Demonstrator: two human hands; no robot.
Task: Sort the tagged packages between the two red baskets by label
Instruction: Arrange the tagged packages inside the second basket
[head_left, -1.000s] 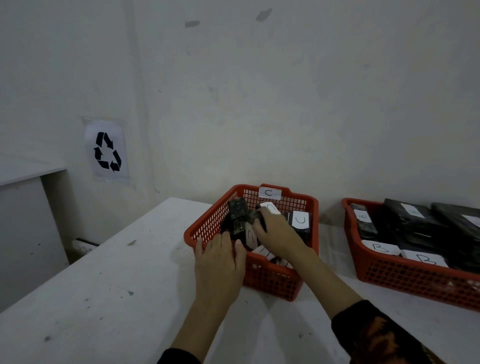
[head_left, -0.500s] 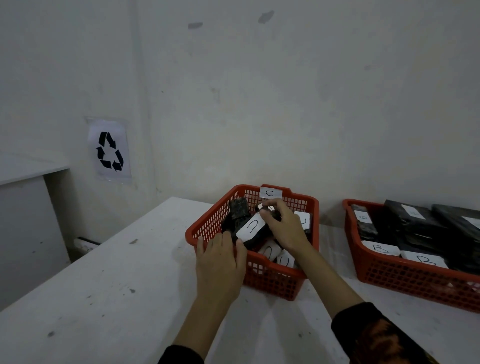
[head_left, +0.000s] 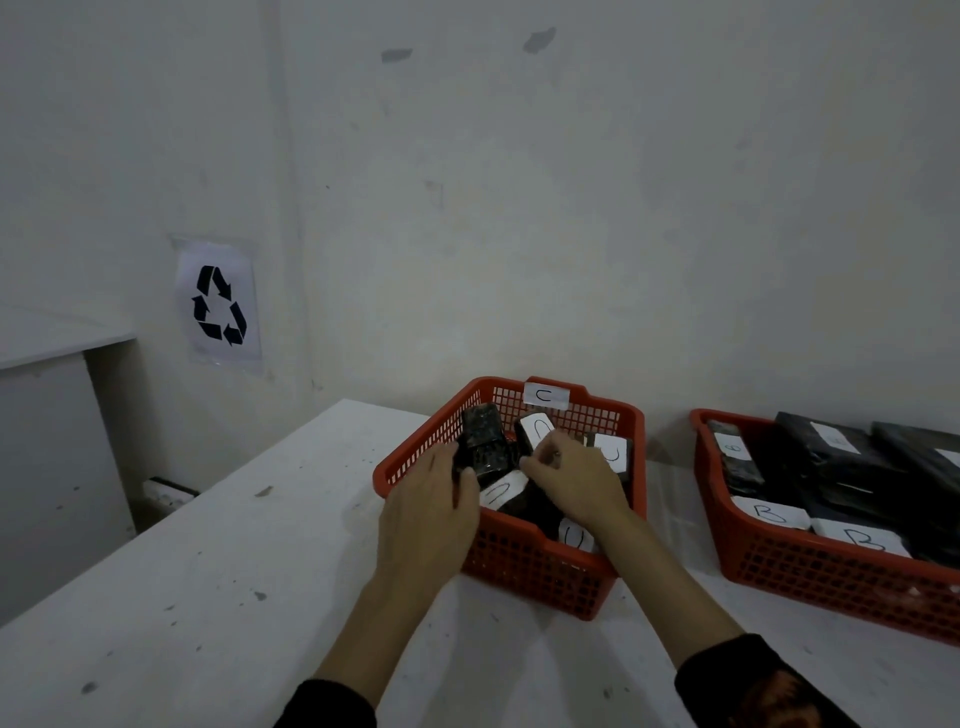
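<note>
The left red basket (head_left: 524, 569) carries a white "C" tag (head_left: 544, 395) on its far rim and holds several dark packages with white "C" labels. My left hand (head_left: 431, 514) reaches over the front left rim, with thumb and fingers closed around an unlabelled-looking dark package (head_left: 480, 444). My right hand (head_left: 574, 480) is inside the basket, its fingertips curled on an upright C-labelled package (head_left: 537, 430). Another C-labelled package (head_left: 501, 491) lies between my hands. The right red basket (head_left: 831, 577) holds long dark packages labelled "B" (head_left: 862, 538).
Both baskets stand on a white, scuffed table (head_left: 234, 597) against a white wall. A recycling-symbol sheet (head_left: 218, 304) is taped to the wall at the left. A lower white ledge (head_left: 57, 343) sits at the far left.
My left hand left the basket's front rim and closed on the dark package. My right hand set down the C-labelled package it had lifted and shifted to the upright one behind.
</note>
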